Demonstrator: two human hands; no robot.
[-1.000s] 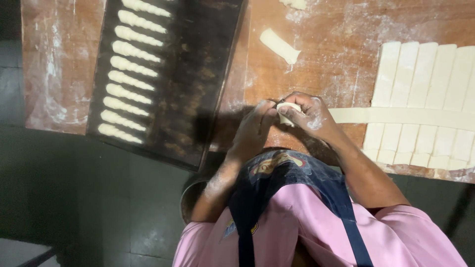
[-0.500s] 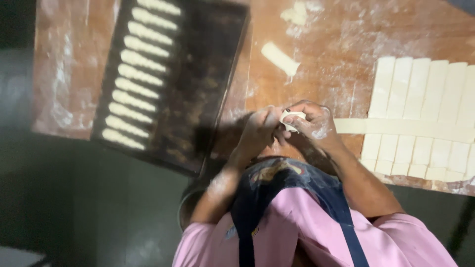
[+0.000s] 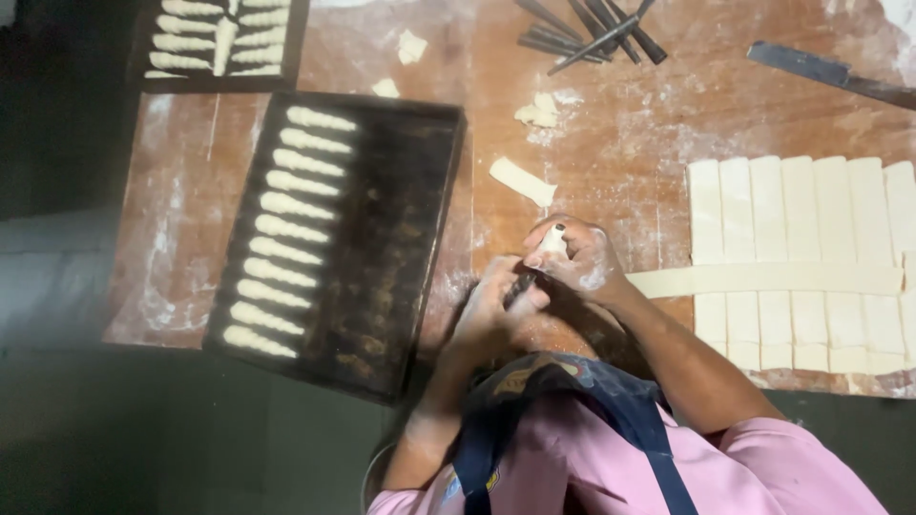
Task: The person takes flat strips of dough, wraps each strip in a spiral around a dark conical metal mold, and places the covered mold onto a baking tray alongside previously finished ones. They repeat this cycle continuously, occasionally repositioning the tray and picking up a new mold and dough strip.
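Presently: my left hand (image 3: pixel 491 305) and right hand (image 3: pixel 582 262) both closed in a grip round a dough strip (image 3: pixel 553 240) on a dark metal rod (image 3: pixel 523 284), above the floured counter (image 3: pixel 611 143). Dark baking tray (image 3: pixel 401 248) with wrapped pieces just left. Risk: soft dough tearing or slipping off if pulled hard.

Left hand (image 3: pixel 496 303) and right hand (image 3: pixel 580 259) gripping thin dark metal rod (image 3: pixel 523 282) wrapped with pale dough strip (image 3: pixel 553 240); black rectangular baking tray (image 3: pixel 336 238) beside; floured wooden table (image 3: pixel 611 124).
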